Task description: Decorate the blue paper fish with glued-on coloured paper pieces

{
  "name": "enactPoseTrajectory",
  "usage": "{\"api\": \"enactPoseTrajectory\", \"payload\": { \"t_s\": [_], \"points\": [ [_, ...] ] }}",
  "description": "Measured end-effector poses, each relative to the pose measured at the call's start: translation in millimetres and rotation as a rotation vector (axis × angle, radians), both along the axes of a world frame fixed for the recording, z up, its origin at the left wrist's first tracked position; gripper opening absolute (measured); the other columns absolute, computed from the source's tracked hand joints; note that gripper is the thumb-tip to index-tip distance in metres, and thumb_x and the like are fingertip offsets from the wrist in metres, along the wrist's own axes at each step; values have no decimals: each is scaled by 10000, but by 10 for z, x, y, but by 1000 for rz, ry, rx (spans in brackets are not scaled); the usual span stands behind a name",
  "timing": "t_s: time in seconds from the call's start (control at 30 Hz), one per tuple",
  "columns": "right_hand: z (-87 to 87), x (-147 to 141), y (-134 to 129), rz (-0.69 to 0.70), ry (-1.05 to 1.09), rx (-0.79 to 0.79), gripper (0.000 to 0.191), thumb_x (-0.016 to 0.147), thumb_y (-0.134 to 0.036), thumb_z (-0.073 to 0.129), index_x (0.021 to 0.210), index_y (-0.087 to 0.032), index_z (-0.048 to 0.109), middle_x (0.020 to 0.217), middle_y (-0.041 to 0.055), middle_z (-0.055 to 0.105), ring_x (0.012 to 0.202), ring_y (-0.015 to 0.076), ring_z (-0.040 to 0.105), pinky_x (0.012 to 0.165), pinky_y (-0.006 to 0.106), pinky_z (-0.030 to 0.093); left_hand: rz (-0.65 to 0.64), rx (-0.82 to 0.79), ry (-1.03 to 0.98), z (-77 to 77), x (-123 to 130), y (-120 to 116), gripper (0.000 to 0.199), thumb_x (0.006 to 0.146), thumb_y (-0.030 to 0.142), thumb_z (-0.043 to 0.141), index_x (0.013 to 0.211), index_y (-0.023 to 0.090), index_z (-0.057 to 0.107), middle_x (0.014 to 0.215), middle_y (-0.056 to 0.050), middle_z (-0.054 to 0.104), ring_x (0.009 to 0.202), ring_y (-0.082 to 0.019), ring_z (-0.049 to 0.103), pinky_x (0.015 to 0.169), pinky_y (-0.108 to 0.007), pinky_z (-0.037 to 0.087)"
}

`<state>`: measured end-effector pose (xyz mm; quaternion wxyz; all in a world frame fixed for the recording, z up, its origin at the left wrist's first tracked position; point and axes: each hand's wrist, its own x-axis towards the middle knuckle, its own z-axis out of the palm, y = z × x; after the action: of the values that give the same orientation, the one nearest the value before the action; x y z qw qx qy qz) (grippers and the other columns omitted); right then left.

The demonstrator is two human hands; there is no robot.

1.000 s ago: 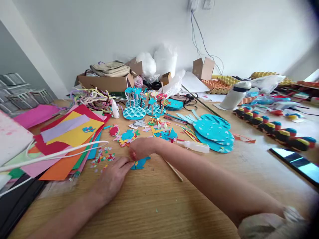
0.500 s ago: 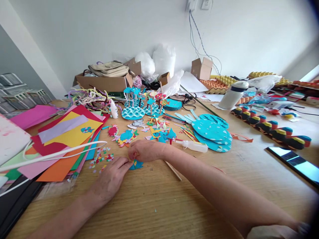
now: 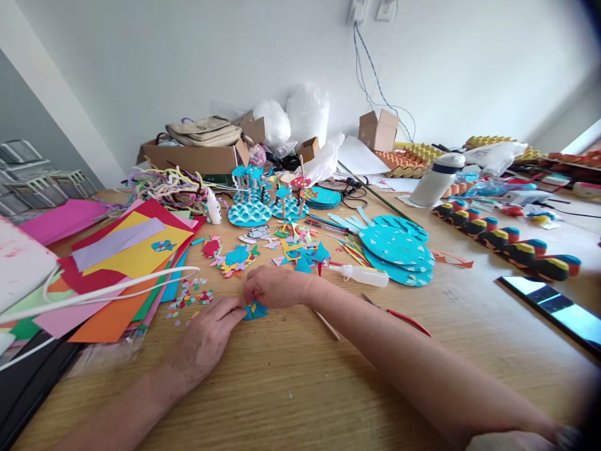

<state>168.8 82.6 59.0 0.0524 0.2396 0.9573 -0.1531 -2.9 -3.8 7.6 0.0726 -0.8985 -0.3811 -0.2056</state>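
Observation:
A small blue paper cut-out [image 3: 256, 311] with a yellow mark lies on the table, partly covered by my hands. My left hand [image 3: 206, 332] rests at its left edge, fingers together and closed on it. Just above the cut-out, my right hand [image 3: 277, 287] is closed in a pinch; its fingertips and anything in them are hidden. Small coloured paper dots [image 3: 190, 294] are scattered beside my left hand. Beyond my hands lies a pile of decorated paper fish [image 3: 237, 257]. A wooden stick [image 3: 327, 326] shows beside my right forearm.
Coloured paper sheets [image 3: 117, 250] are stacked at left, crossed by a white cable [image 3: 141, 280]. A glue bottle [image 3: 366, 275] lies near blue discs [image 3: 397, 244]. Red-handled scissors [image 3: 408, 322] sit partly behind my forearm. A phone [image 3: 554, 313] is at right. Wavy blue stands [image 3: 248, 213] are farther back.
My right forearm has shifted slightly, so more of the red-handled scissors shows beyond it. Both hands stay at the blue cut-out, with the right fingers slightly repositioned.

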Motion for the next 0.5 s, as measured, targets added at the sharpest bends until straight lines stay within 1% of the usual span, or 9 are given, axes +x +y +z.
{"api": "enactPoseTrajectory", "payload": {
  "t_s": [0.13, 0.2, 0.27, 0.37, 0.5],
  "points": [
    [-36, 4, 34, -20, 20, -35, 297, 710, -134, 440, 899, -216, 654, 938, 28, 630, 845, 162, 554, 570, 214, 362, -28, 67, 45, 5, -16, -4, 355, 830, 52, 276, 920, 123, 613, 916, -76, 640, 866, -169, 583, 778, -306, 512],
    [-61, 8, 56, -24, 45, -64, 293, 710, -136, 440, 903, -220, 643, 908, 15, 635, 806, 148, 560, 555, 205, 357, -22, 70, 45, -5, -22, 0, 360, 827, 49, 274, 917, 122, 615, 913, -77, 644, 867, -166, 586, 781, -302, 512],
    [-77, 17, 67, -11, 73, -74, 294, 712, -132, 436, 903, -226, 638, 905, 7, 632, 794, 142, 559, 556, 203, 356, -4, 51, 36, -16, -26, 4, 367, 825, 48, 272, 921, 137, 615, 924, -68, 642, 874, -162, 583, 786, -299, 510],
    [-73, 36, 55, 13, 86, -56, 308, 710, -120, 431, 902, -233, 643, 936, 15, 620, 830, 157, 547, 577, 216, 362, 18, 0, 23, -30, -30, 7, 373, 818, 43, 281, 946, 162, 610, 943, -54, 636, 886, -159, 575, 800, -309, 504],
    [-60, 52, 33, 27, 66, -53, 336, 708, -105, 435, 936, -234, 646, 936, 36, 596, 854, 169, 532, 624, 237, 383, 13, -36, 9, -49, -36, 12, 379, 821, 43, 277, 970, 160, 605, 942, -61, 632, 879, -167, 569, 790, -328, 507]
  ]
}}
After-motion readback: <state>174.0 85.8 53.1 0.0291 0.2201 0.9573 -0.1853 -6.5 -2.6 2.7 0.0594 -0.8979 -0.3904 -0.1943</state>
